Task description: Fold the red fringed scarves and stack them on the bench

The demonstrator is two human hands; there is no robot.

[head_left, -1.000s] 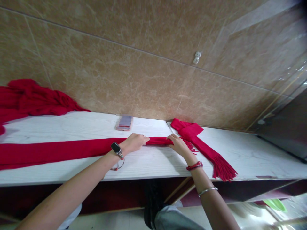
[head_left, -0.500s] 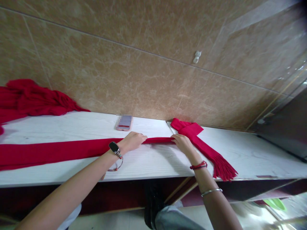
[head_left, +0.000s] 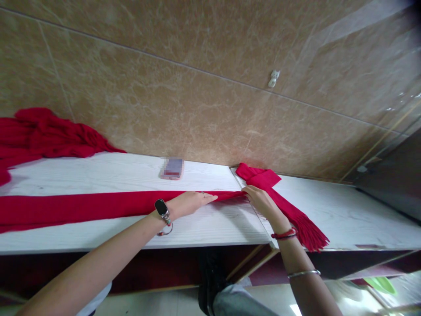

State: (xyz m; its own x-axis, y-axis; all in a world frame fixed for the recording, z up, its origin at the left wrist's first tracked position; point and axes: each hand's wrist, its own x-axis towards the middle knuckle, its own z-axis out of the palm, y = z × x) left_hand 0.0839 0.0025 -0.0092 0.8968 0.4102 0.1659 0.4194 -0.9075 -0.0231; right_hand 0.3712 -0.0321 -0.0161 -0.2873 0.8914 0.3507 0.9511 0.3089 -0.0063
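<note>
A long red scarf (head_left: 98, 206), folded into a narrow band, runs across the white surface from the left edge of view. My left hand (head_left: 189, 204) lies along the band with its fingers stretched out, touching the cloth. At the band's narrowed right part, my right hand (head_left: 261, 202) pinches the gathered cloth; its fingertips are partly hidden. Just beyond that hand, a second red scarf (head_left: 286, 208) lies folded over itself, its fringe towards the front edge. My right wrist and forearm pass close to this fringe.
A heap of red cloth (head_left: 55, 136) rests at the back left against the marbled wall (head_left: 184, 101). Behind my left hand lies a phone (head_left: 173, 169). The white tabletop (head_left: 210, 232) has a seam near my right hand. A green basin (head_left: 381, 285) is low at right.
My left hand has slid right along the scarf and its fingers have straightened from a grip. My right hand has shifted slightly right, still holding the cloth.
</note>
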